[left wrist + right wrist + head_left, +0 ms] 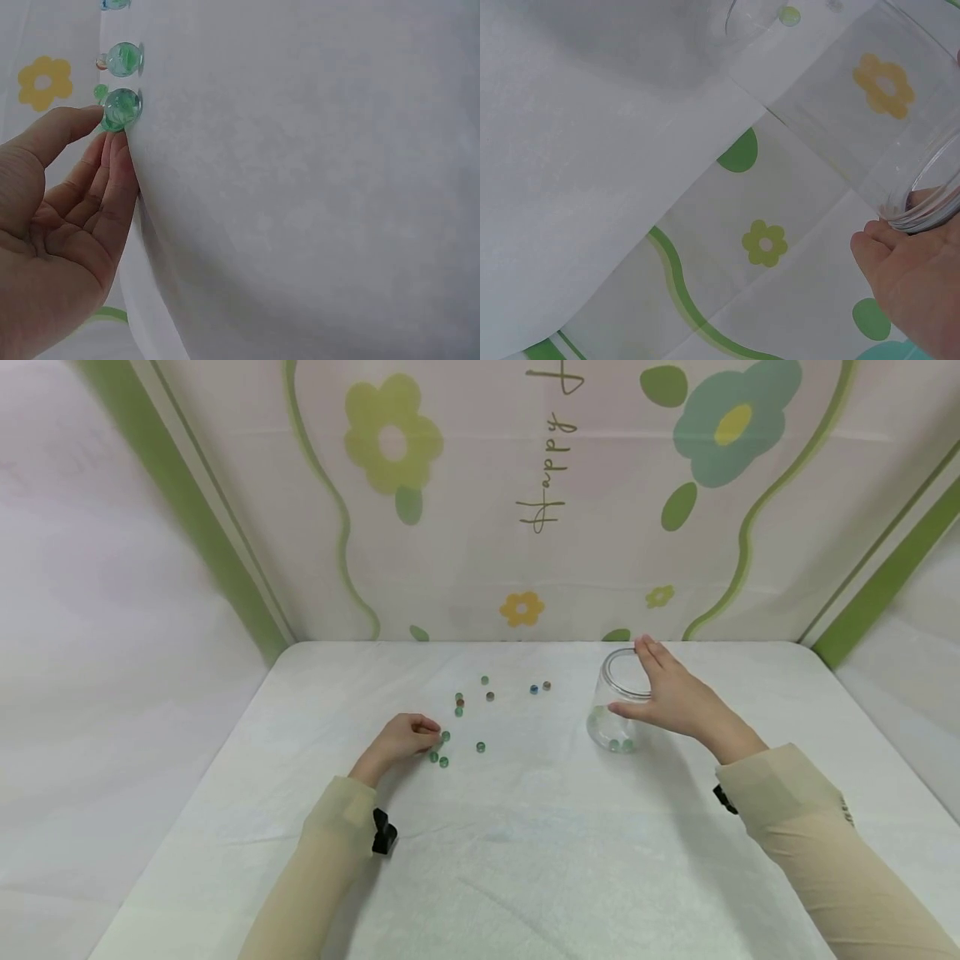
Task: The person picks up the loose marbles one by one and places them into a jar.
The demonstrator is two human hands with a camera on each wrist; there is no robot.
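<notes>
My left hand (405,739) is low over the white table at a loose group of glass marbles. Its thumb and fingertips close in on a green marble (121,109), with the thumb tip right at its edge. Beside those fingertips lie more green marbles, one (446,737) just to the right and another (444,762) a little nearer. My right hand (675,693) grips a clear glass jar (600,714) by its rim, thumb on the near side and fingers on the far side. Several green marbles (621,746) rest in the bottom of the jar, whose mouth shows in the head view.
Further back lie a brown marble (491,697), a blue marble (534,690) and another brown one (547,686). A single green marble (481,747) sits between my hands. Behind the table (525,860) hangs a flower-printed cloth (465,552).
</notes>
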